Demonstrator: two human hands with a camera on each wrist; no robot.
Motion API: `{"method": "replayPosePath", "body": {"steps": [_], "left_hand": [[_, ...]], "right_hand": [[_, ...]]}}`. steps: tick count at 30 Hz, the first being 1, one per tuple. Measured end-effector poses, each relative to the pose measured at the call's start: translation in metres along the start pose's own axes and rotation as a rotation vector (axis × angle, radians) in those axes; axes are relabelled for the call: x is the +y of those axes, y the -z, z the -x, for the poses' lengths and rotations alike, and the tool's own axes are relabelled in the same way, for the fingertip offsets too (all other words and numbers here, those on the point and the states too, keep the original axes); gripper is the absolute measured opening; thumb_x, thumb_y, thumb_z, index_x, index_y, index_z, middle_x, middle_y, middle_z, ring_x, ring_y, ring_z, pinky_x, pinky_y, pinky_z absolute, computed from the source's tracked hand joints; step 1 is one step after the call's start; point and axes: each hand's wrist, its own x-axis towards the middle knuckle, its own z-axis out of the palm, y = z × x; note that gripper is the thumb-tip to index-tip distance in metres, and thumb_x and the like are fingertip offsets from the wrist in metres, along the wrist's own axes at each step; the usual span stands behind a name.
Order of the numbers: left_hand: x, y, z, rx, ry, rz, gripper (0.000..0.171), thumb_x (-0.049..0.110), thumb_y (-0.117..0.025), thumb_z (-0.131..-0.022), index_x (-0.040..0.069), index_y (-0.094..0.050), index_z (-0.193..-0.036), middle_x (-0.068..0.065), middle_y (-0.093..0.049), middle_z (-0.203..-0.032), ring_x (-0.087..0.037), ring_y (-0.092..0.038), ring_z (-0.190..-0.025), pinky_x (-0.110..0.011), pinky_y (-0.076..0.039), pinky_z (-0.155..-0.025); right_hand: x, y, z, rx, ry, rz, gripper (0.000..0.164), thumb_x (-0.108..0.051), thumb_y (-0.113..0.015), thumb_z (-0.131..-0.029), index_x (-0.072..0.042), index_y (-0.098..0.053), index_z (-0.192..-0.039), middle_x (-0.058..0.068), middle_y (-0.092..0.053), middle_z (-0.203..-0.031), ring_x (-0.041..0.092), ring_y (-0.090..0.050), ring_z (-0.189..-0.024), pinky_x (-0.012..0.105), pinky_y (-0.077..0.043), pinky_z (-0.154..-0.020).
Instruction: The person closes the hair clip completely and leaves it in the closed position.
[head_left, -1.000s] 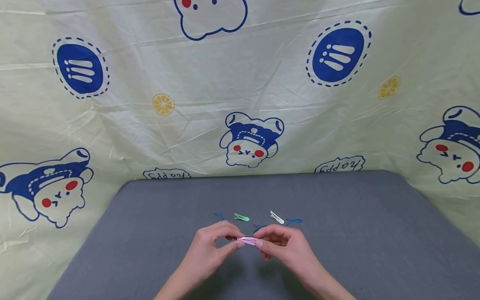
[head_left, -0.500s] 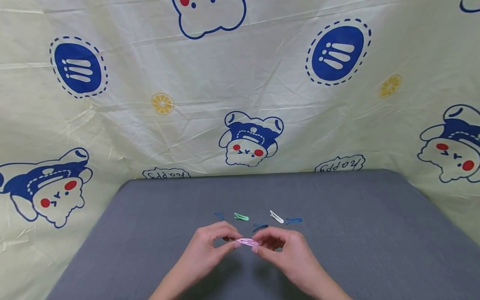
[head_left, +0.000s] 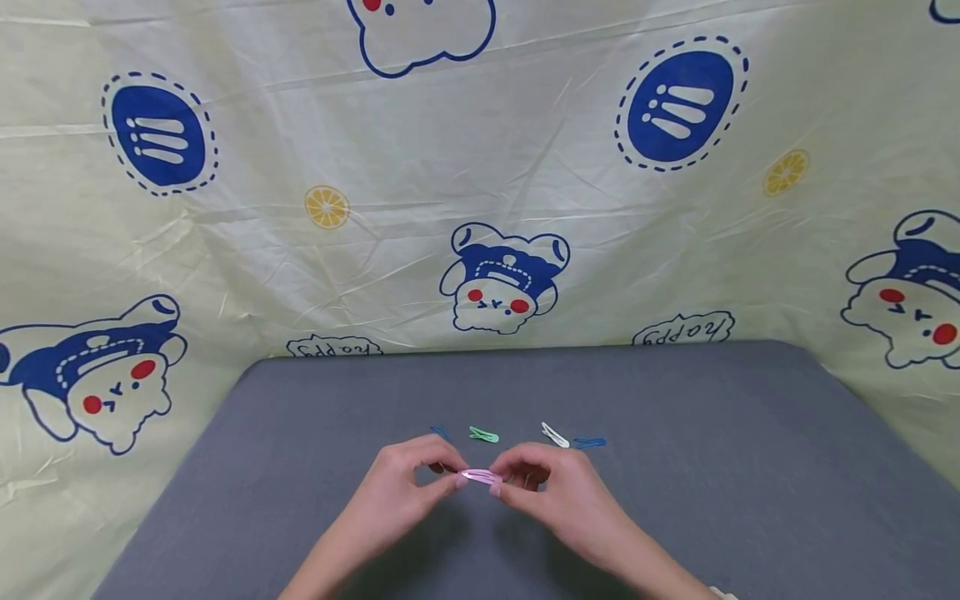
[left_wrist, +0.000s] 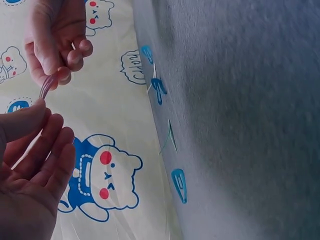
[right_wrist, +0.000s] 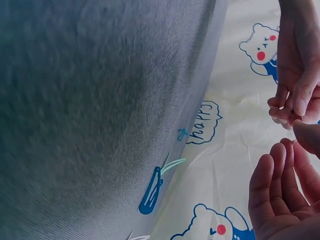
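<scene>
A pink snap hair clip (head_left: 481, 476) is held level above the grey table, one end in each hand. My left hand (head_left: 408, 483) pinches its left end between thumb and forefinger. At the other end, the thumb and forefinger of my right hand (head_left: 558, 492) grip it. From the left wrist view the clip (left_wrist: 46, 86) appears edge-on between the two hands. In the right wrist view the fingers hide nearly all of it.
Behind the hands lie a blue clip (head_left: 440, 432), a green clip (head_left: 483, 435), a white clip (head_left: 555, 435) and another blue clip (head_left: 590, 443). A darker blue clip (right_wrist: 150, 192) shows in the right wrist view. A printed cloth (head_left: 495, 192) hangs behind the table (head_left: 675, 392).
Both hands have shifted slightly left and up with the pink clip between them. My right hand now covers the dark blue clip in the head view. The other clips lie still.
</scene>
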Motion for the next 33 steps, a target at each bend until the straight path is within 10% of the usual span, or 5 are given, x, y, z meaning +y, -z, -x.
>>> {"method": "replayPosePath", "body": {"steps": [16, 33], "left_hand": [[-0.031, 0.016, -0.004, -0.215, 0.194, -0.08, 0.008, 0.006, -0.074, -0.086, 0.014, -0.074, -0.086, 0.015, -0.065, -0.081, -0.006, -0.061, -0.078, -0.029, -0.052, -0.074], [-0.063, 0.018, -0.001, -0.292, 0.241, -0.099, 0.009, 0.005, -0.077, -0.082, 0.013, -0.073, -0.081, 0.011, -0.062, -0.074, -0.004, -0.056, -0.066, -0.024, -0.047, -0.061]], "right_hand": [[0.016, -0.017, -0.035, -0.192, 0.08, 0.142, 0.006, -0.013, -0.077, -0.085, -0.016, -0.074, -0.089, -0.013, -0.062, -0.072, 0.007, -0.056, -0.066, 0.026, -0.048, -0.058], [0.028, -0.038, -0.065, -0.317, 0.096, 0.26, 0.009, -0.008, -0.077, -0.08, -0.014, -0.071, -0.079, -0.013, -0.059, -0.066, 0.002, -0.051, -0.06, 0.023, -0.043, -0.056]]}}
